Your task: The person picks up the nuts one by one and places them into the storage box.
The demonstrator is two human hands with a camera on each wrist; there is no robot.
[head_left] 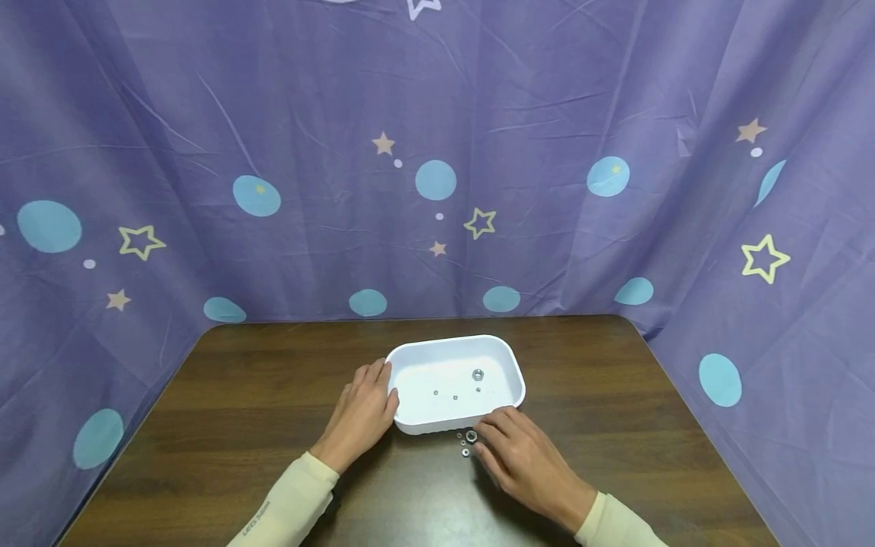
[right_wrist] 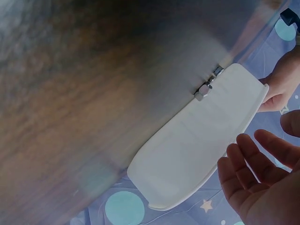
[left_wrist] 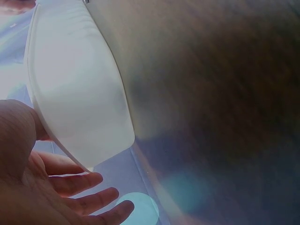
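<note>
A white plastic tray (head_left: 437, 370) stands on the table, slightly askew. My left hand (head_left: 362, 410) holds its left end, thumb over the rim and fingers along the outside. My right hand (head_left: 522, 460) hovers by the front right edge, fingers bent and spread, with nothing between them in the right wrist view. Just left of its fingertips lie a large hex nut (head_left: 472, 437), a smaller nut (head_left: 466, 453) and a couple of tiny ones, close against the tray's front wall. Inside the tray are another large hex nut (head_left: 478, 374) and several tiny nuts (head_left: 455, 397).
The dark wood-grain table (head_left: 260, 395) reaches back to a purple curtain (head_left: 328, 228) with stars and dots, which hangs along the back and both sides. Both forearms come in from the front edge in pale sleeves (head_left: 290, 497).
</note>
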